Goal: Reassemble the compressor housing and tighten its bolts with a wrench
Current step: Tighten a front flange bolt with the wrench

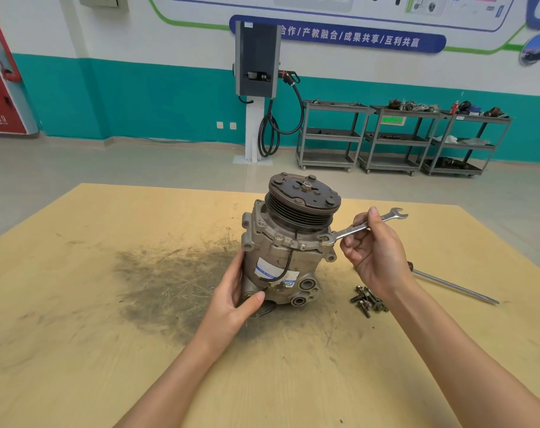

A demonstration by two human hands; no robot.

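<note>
The left hand is cupping the compressor's lower left side, fingers wrapping behind the body and thumb pressing across its near base. The compressor is standing upright mid-table, pulley on top. Right of it, loose bolts are lying in a heap. The right hand is gripping the wrench mid-shaft, fingers curling round it, its near end sitting on a bolt at the housing's right flange. A screwdriver is lying further right.
</note>
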